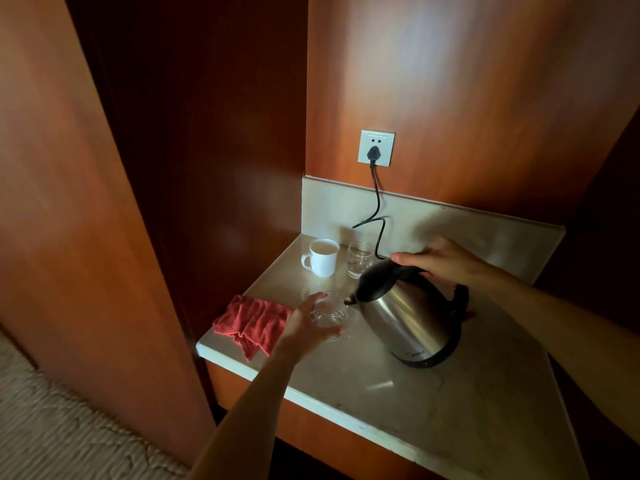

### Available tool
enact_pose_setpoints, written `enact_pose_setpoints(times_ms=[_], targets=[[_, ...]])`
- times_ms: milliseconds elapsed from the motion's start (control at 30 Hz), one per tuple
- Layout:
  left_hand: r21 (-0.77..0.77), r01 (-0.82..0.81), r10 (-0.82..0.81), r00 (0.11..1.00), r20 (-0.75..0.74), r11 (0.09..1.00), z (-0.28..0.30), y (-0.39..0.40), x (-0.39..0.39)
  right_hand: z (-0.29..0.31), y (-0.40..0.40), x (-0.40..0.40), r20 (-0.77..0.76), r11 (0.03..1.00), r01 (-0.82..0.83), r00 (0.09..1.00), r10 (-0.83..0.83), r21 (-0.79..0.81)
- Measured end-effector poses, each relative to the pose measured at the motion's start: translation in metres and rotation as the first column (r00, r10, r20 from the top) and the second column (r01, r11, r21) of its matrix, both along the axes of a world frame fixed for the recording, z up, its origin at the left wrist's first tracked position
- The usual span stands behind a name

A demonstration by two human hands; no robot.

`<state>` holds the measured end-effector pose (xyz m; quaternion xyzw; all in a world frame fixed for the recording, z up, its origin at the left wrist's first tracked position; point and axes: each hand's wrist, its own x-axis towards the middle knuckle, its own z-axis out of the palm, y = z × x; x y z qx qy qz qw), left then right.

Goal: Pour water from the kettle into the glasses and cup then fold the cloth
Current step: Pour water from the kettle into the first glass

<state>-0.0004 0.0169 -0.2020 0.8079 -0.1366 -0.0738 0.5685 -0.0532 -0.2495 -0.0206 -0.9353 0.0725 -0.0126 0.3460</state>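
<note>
the right hand (441, 259) is wrapped over the black handle of the steel kettle (412, 317), tilting it so the spout hangs over the near glass (329, 311). the left hand (304, 325) curls round that glass, steadying it on the counter (450, 393). the kettle looks heavy with water, best held by the handle; the glass is thin, slick and breakable. the second glass (360, 259) and white cup (323, 258) stand close behind. the soft red cloth (252, 322) lies rumpled just beside the glass, draping over the counter's left edge. open room lies to the front right.
</note>
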Motion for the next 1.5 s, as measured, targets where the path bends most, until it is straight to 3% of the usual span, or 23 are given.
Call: enact_pose_setpoints(times_ms=[400, 800, 1500], targets=[[0.055, -0.003, 0.0, 0.998, 0.055, 0.998, -0.002, 0.002, 0.004, 0.017, 0.019, 0.015, -0.071, 0.993, -0.071, 0.995, 0.065, -0.089], [0.329, 0.019, -0.076, 0.984, 0.162, 0.944, 0.013, 0.004, 0.015, 0.024, 0.023, 0.032, -0.125, 0.979, -0.103, 0.989, 0.081, -0.175], [0.339, -0.038, -0.029, 0.981, 0.191, 0.94, 0.015, 0.004, 0.008, 0.028, 0.021, 0.036, -0.128, 0.97, -0.119, 0.987, 0.093, -0.211]])
